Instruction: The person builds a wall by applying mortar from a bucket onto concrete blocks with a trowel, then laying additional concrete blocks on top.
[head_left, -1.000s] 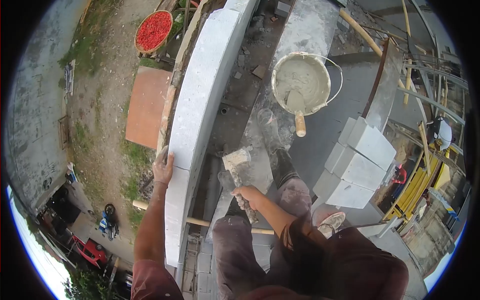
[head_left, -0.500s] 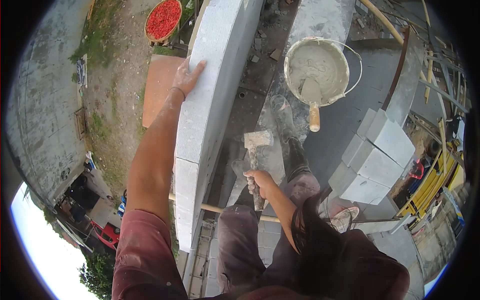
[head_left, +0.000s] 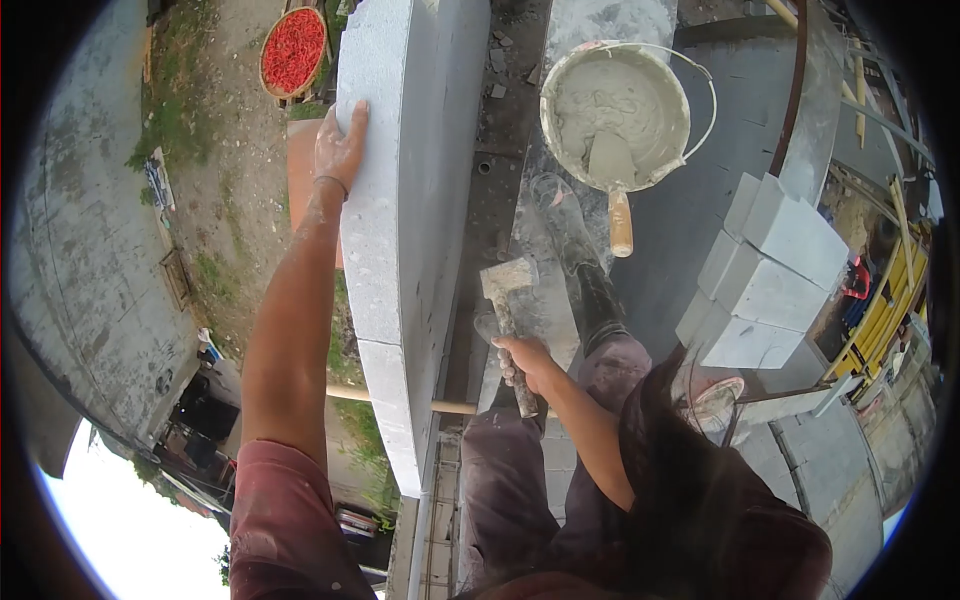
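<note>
My left hand (head_left: 340,148) lies against the outer edge of a pale block (head_left: 375,210) on top of the wall, fingers apart and partly over its upper face. In my right hand (head_left: 524,362) is the handle of a mortar-caked mallet (head_left: 510,277). Its head is raised beside the wall's inner side, apart from the blocks. Ahead of my right hand stands a bucket (head_left: 548,120) of wet grey mortar (head_left: 625,105). A trowel (head_left: 620,222) leans in it, blade in the mortar and wooden handle over the rim.
Stacked pale blocks (head_left: 765,280) stand at the right. My boots are on a dusty plank (head_left: 540,235) between wall and bucket. A pole (head_left: 455,407) crosses below the wall. Beyond the wall, lower ground holds a basket of red chillies (head_left: 293,52).
The view has shifted, so bucket and wall sit further left and the block stack further right. My left hand has drawn back toward the block's outer edge. The mallet stays in my right hand.
</note>
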